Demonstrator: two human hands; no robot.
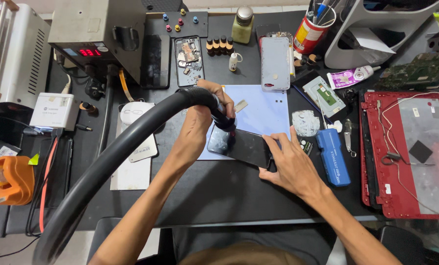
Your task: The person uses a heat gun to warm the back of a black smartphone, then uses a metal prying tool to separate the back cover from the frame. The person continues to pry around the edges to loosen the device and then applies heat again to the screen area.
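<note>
At my cluttered tabletop [219,196], my left hand [199,125] wraps closed around the nozzle end of a thick black hose [126,147], pressing its tip onto a dark smartphone [241,146] lying on a pale blue mat [263,110]. My right hand [290,164], fingers spread, pins the phone's near right corner. A blue tool case [333,157] lies just beside it.

A: Phone [244,147], all visible?
B: No. Left hand [199,125] and hose nozzle [224,121] cover its top-left; right hand [290,164] hides the lower right corner.
A: Hose [106,162]?
B: Runs off the bottom edge. Red laptop shell [406,152] cut off at right.
</note>
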